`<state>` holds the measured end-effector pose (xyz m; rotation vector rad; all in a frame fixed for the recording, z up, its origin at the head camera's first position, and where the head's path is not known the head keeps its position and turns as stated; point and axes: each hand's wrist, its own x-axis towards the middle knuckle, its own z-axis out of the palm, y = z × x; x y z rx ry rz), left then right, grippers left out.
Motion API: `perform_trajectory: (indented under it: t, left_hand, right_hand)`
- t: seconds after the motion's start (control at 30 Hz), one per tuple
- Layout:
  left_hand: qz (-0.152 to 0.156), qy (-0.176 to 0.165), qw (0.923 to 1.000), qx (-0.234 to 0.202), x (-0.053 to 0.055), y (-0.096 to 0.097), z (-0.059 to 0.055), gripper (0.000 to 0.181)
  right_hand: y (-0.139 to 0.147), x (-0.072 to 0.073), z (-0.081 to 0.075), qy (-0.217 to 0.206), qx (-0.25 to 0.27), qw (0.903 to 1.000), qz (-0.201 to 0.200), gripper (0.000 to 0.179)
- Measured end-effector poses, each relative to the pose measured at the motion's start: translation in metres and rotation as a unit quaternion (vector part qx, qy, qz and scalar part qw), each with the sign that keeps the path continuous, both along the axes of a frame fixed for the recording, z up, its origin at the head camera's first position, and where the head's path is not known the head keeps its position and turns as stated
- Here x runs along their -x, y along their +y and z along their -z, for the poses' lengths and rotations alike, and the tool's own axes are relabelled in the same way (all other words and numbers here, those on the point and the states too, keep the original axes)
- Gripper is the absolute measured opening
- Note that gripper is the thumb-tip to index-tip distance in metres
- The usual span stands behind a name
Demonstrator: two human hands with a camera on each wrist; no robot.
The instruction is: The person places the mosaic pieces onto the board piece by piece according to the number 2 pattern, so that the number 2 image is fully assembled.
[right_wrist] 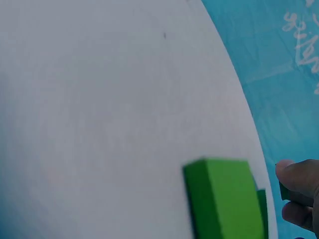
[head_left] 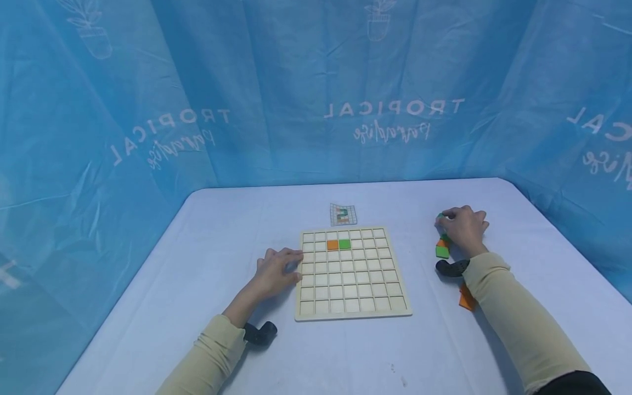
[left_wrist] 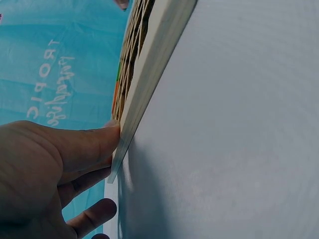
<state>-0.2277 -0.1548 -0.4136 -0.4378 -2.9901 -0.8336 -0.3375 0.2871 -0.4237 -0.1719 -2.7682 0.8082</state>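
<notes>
While L hand [head_left: 274, 272] touches L edge of board [head_left: 348, 278], fingers spread, grip of R hand [head_left: 466, 227] pinches green tile [right_wrist: 287, 194], R of board near other tiles [head_left: 442, 252]. Prob. light, stiff, maybe slick; best held by opp. edges.

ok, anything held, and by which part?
Right hand pinches a green piece by opposite sides; which faces, can't tell. Left hand touches the board at its left edge.

The table [head_left: 232, 225] is overlooked from the head. Close up, the board [head_left: 347, 267] is shared from left wrist, blocks [right_wrist: 234, 199] from right.
</notes>
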Motion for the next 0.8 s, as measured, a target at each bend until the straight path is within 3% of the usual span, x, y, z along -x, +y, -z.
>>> perform_trajectory:
  t: [0.37, 0.8]
  left_hand:
    - [0.003, 0.003, 1.0, -0.002, -0.001, 0.0, -0.001, 0.046]
    - [0.0, 0.005, 1.0, 0.001, 0.001, -0.001, 0.002, 0.046]
  right_hand:
    - [-0.022, -0.001, -0.013, 0.03, -0.004, 0.999, -0.034, 0.037]
    - [-0.055, -0.007, -0.022, 0.068, 0.03, 0.9925, -0.097, 0.033]
